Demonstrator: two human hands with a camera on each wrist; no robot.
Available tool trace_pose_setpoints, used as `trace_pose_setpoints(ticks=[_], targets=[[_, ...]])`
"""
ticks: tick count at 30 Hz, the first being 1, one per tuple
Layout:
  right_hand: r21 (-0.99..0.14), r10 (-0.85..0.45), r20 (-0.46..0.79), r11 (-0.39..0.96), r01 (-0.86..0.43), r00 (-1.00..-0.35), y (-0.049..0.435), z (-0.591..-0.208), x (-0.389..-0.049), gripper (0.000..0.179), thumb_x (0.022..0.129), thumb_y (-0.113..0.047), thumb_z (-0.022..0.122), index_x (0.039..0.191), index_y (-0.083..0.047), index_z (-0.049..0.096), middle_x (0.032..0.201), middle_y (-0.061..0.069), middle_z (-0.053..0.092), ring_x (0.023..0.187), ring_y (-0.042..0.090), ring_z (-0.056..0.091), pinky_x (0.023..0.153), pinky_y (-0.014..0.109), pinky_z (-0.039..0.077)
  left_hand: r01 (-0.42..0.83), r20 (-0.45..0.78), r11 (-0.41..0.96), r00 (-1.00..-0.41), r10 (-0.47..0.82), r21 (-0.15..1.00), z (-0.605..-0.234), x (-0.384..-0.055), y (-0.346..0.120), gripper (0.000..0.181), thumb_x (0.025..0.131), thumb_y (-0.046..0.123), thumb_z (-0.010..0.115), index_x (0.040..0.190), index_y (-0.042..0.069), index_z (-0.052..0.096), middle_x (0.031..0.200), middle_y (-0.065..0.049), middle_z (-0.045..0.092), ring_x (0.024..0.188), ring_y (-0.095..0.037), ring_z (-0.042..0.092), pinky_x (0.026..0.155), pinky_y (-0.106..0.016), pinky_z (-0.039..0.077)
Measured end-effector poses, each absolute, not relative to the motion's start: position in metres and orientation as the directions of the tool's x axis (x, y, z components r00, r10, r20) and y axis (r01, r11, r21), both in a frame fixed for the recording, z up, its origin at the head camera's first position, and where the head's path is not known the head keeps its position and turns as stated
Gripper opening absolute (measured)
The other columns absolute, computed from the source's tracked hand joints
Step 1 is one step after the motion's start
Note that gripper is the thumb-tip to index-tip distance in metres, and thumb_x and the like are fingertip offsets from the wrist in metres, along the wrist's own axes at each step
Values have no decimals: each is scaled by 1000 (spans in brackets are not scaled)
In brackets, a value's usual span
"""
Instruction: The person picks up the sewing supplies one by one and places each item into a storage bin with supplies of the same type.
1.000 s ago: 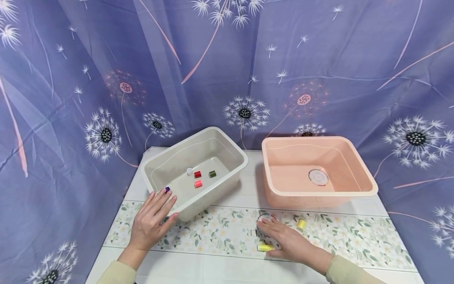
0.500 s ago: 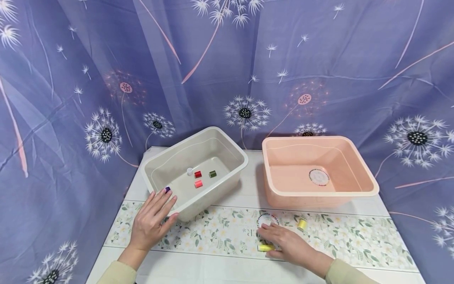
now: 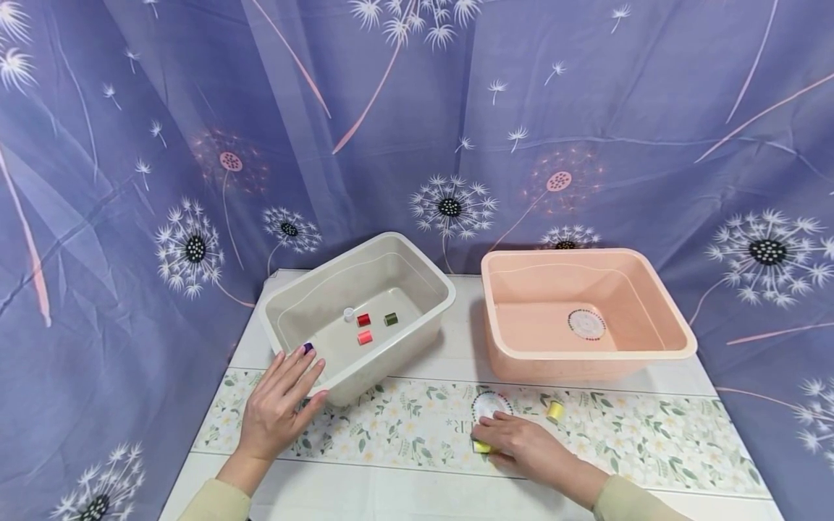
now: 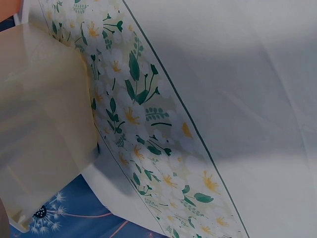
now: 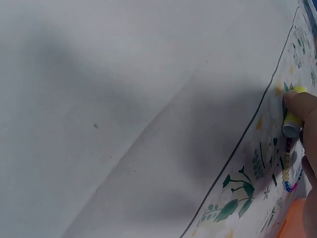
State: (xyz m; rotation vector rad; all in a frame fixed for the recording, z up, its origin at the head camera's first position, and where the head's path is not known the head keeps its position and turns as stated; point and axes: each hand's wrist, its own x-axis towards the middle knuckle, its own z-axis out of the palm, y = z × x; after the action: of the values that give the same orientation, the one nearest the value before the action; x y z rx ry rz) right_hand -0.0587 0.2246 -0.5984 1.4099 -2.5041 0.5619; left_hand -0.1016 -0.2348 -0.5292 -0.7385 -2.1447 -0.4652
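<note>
My left hand (image 3: 279, 405) lies with straight fingers over the near left rim of the grey bin (image 3: 391, 370). A purple spool (image 3: 308, 349) shows just past its fingertips. My right hand (image 3: 524, 449) pinches a yellow thread spool (image 3: 482, 447) lying on the table; in the right wrist view the thumb (image 5: 298, 103) is on the yellow spool (image 5: 292, 124), with fingers at its other side. Just behind this hand is a round disc of coloured-head pins (image 3: 490, 405), partly covered by the fingers. Another yellow spool (image 3: 555, 411) stands to the right.
Inside the grey bin are white (image 3: 348, 314), red (image 3: 363, 320), coral (image 3: 365, 337) and green (image 3: 390, 318) spools. A peach bin (image 3: 589, 356) stands at the back right with another pin disc (image 3: 586, 325) in it. A patterned curtain (image 3: 365, 181) hangs behind the table.
My right hand has drawn back slightly from the pin disc, uncovering more of it, and its fingers have come down over the near yellow spool. The left hand has stayed still.
</note>
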Motion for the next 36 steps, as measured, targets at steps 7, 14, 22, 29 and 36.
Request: trace_pose_setpoints(ticks=[7,14,22,29,36], targets=[[-168,-788,412,428,-888,-458,221,-604,-60,54,75,-6,93,126,-2,77,123,6,79,115,25,76,98,48,63,640,785,764,-513,348,80,-529,-101,-235,57,109,56,54,128,8,78,134,-15,74,125,-38,70,125,-47,43],[-146,-786,383,467,-872,-485,221,-603,-61,51,77,-9,93,125,-6,78,122,3,80,113,23,77,100,44,63,641,785,763,-514,346,84,-529,-101,-235,56,109,56,54,128,8,78,134,-15,74,126,-38,70,125,-47,42],[-137,-786,416,443,-886,-458,219,-604,-62,54,73,-6,94,125,-3,77,121,6,80,114,24,77,100,47,62,645,787,760,-509,349,80,-528,-101,-234,56,109,55,55,127,8,79,132,-16,74,125,-38,70,124,-48,44],[-142,-788,442,411,-901,-429,219,-607,-59,58,74,-6,94,129,-1,75,124,9,79,116,25,76,101,45,62,641,785,763,-512,349,78,-528,-101,-234,57,109,56,54,126,8,79,132,-16,75,123,-39,70,124,-48,44],[-164,-787,432,413,-896,-441,221,-609,-59,56,75,-7,95,127,-3,76,123,6,79,117,24,75,101,44,62,644,788,762,-507,351,75,-528,-102,-234,57,109,55,53,126,7,79,131,-16,75,124,-39,70,124,-48,44]])
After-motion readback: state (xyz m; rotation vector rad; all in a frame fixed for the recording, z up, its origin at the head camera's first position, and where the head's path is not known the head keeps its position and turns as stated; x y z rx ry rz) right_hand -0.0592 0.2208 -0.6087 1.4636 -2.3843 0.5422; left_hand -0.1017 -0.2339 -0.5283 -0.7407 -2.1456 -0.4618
